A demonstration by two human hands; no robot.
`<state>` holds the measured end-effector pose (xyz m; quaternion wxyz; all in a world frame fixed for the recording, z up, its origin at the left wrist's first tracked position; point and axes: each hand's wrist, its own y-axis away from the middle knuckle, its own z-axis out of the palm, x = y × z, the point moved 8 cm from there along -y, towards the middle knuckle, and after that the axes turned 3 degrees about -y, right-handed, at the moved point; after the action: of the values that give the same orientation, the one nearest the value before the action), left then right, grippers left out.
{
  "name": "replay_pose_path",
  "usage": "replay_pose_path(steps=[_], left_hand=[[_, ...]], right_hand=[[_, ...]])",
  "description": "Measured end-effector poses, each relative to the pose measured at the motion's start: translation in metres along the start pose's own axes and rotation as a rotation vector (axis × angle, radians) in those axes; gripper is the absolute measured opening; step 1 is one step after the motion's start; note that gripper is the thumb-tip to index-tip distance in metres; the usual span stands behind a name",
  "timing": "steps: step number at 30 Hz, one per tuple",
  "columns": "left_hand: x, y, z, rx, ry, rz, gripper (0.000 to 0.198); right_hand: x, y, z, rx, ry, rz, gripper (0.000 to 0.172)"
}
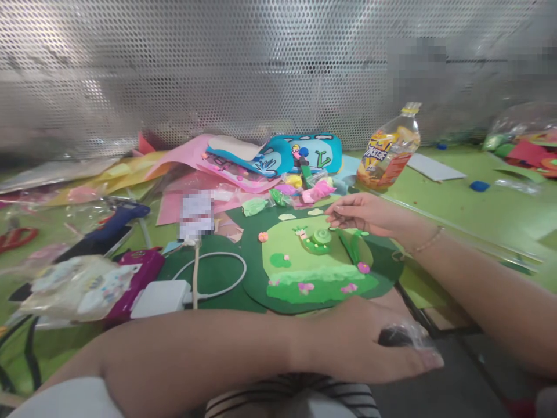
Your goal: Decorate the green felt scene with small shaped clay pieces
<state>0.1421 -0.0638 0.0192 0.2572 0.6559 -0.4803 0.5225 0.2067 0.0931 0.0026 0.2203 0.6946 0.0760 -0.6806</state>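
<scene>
My right hand [357, 213] reaches in from the right, fingers pinched together at the upper right edge of a green felt craft board [256, 273] that bears a clay snail [319, 239], green leaves and pink flowers. What the pinch holds is too small to make out. My left hand [365, 342] lies across the front near my body, below the board, fingers curled on a small clear bag with a dark lump of clay [394, 335].
A tilted plastic drink bottle [387, 148] stands behind my right hand. Pink and blue foam sheets [243, 159] and clay pieces lie at the back. A white charger with cable [161, 297], a magenta case [139, 276], and a blue tool [119, 215] sit left. Perforated metal wall behind.
</scene>
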Motion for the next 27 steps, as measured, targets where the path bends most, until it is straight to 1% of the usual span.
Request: replay_pose_path(steps=[3,9,11,13,17,19,24,27], left_hand=[[0.000,0.000,0.000,-0.005,-0.001,-0.001,0.029],[0.000,0.001,0.001,-0.001,0.007,0.018,0.028],[0.000,0.001,0.002,-0.012,0.004,0.007,0.028],[-0.001,0.001,0.002,-0.014,0.003,-0.002,0.028],[-0.002,0.001,0.001,-0.018,-0.011,-0.015,0.029],[-0.001,0.001,0.001,-0.020,-0.017,-0.014,0.029],[0.001,0.001,0.000,-0.001,0.001,0.015,0.029],[0.001,0.001,0.001,-0.007,0.006,0.011,0.028]], right_hand=[[0.001,0.000,-0.003,0.057,0.023,0.002,0.025],[-0.003,0.004,-0.005,0.161,0.144,0.007,0.049],[-0.004,0.005,-0.006,0.184,0.153,0.014,0.053],[-0.004,0.004,-0.008,0.183,0.126,0.006,0.048],[-0.006,0.002,-0.009,0.149,0.067,-0.037,0.027],[-0.008,0.002,-0.009,0.155,0.061,-0.042,0.022],[-0.010,0.004,-0.008,0.185,0.066,-0.017,0.022],[-0.006,0.003,-0.008,0.157,0.072,0.002,0.032]])
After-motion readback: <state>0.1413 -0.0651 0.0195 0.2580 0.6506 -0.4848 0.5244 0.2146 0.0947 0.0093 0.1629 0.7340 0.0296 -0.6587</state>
